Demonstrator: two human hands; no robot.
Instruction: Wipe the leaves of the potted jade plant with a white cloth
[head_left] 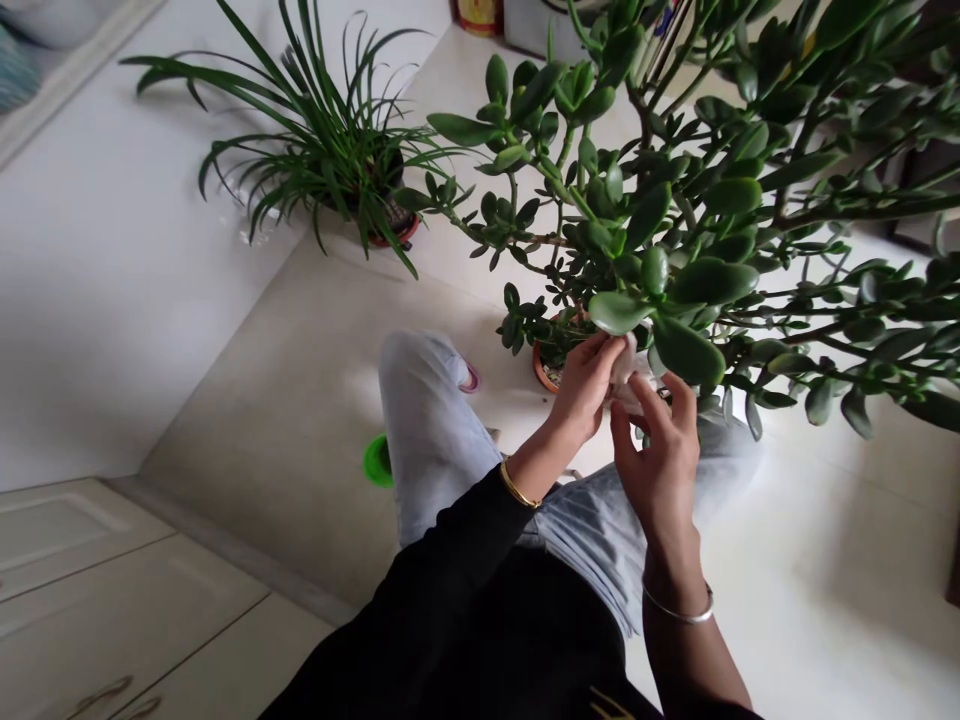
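Observation:
My left hand [586, 388] is closed on a crumpled white tissue [624, 372], just below the large front leaves of a jade plant [690, 345]. Close on its right, my right hand [664, 450] has its thumb and fingers curved around the tissue's lower edge, with the fingertips against it. A broad green leaf hangs directly above both hands and covers part of the tissue. Thick leafy branches spread up and to the right. The plant's terracotta pot [541, 370] shows only at its left rim, behind my left hand.
A grassy long-leaved plant [352, 170] in a pot stands by the white wall at the upper left. A bright green container [377, 460] sits on the floor beside my left knee. White cabinet doors [135, 600] are at the lower left. My legs flank the work area.

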